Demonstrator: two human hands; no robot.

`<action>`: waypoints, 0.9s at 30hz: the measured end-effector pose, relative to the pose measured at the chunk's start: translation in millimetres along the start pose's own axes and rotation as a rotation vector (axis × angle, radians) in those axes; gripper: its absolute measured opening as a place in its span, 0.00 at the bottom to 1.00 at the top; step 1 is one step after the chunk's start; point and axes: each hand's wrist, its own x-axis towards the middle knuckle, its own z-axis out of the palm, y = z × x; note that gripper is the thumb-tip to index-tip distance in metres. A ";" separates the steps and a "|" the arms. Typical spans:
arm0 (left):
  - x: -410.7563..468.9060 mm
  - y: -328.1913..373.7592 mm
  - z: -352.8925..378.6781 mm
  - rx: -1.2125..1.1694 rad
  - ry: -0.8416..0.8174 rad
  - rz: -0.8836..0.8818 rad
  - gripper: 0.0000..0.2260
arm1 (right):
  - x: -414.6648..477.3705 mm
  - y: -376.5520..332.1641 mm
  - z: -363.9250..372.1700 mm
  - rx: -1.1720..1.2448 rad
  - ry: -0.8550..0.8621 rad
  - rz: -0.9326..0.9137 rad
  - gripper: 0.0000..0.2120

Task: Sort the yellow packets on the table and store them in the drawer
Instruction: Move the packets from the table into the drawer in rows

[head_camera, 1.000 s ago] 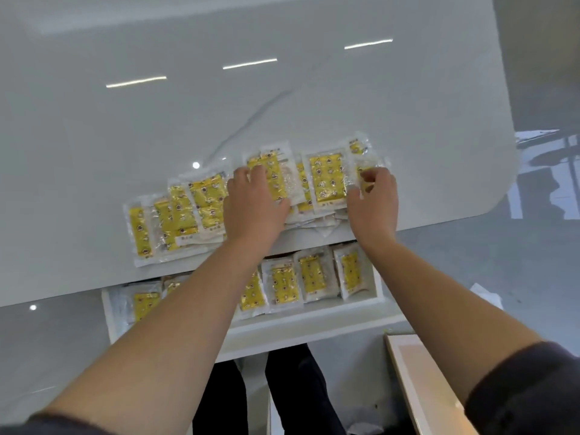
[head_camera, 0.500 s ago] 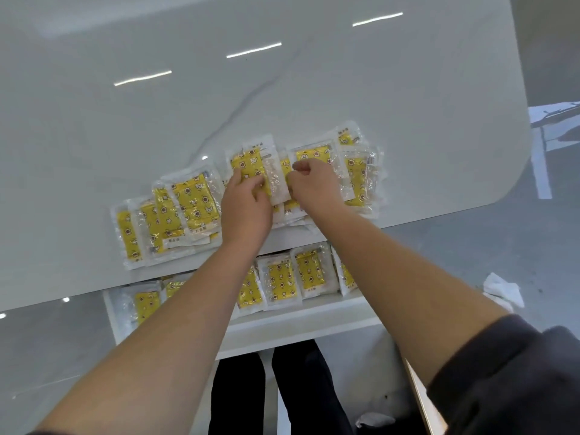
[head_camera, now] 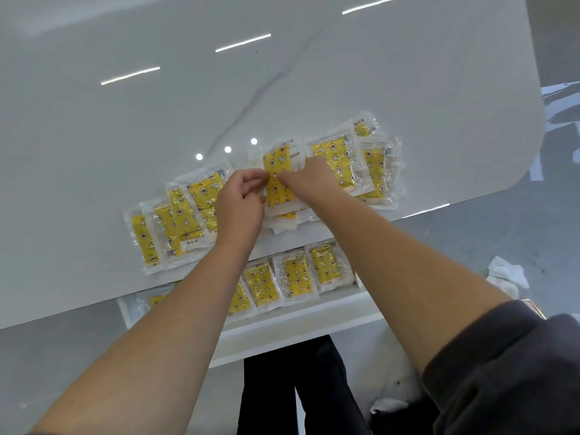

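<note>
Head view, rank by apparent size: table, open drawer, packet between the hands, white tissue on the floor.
Table, drawer, packet, tissue. The last two are close, and the tissue lies farther away on the floor, so that pair is unsure.

A glossy white stone-look tabletop (head_camera: 131, 127) with a thin grey vein (head_camera: 251, 105) mirrors 3 ceiling light strips (head_camera: 243, 43) and 3 round lamps (head_camera: 228, 149). Beyond its rounded corner lies shiny grey floor (head_camera: 489, 233), with crumpled white paper (head_camera: 507, 274) on it.

A glossy white table (head_camera: 282, 73), crossed by a grey vein, carries overlapping yellow packets (head_camera: 175, 221) in a loose row along its near edge. Below that edge, an open white drawer (head_camera: 298, 328) holds further packets (head_camera: 295, 279) side by side.
</note>
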 end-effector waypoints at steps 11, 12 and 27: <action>6.5 23.7 25.2 0.341 -0.061 0.064 0.10 | -17.1 50.5 -72.9 0.501 0.046 0.119 0.16; 7.0 24.8 35.4 0.416 -0.090 0.072 0.08 | -15.3 56.1 -84.0 0.521 0.064 0.118 0.15; 12.5 36.3 117.8 1.018 -0.075 0.359 0.35 | 9.5 93.1 -164.6 0.333 0.068 0.002 0.03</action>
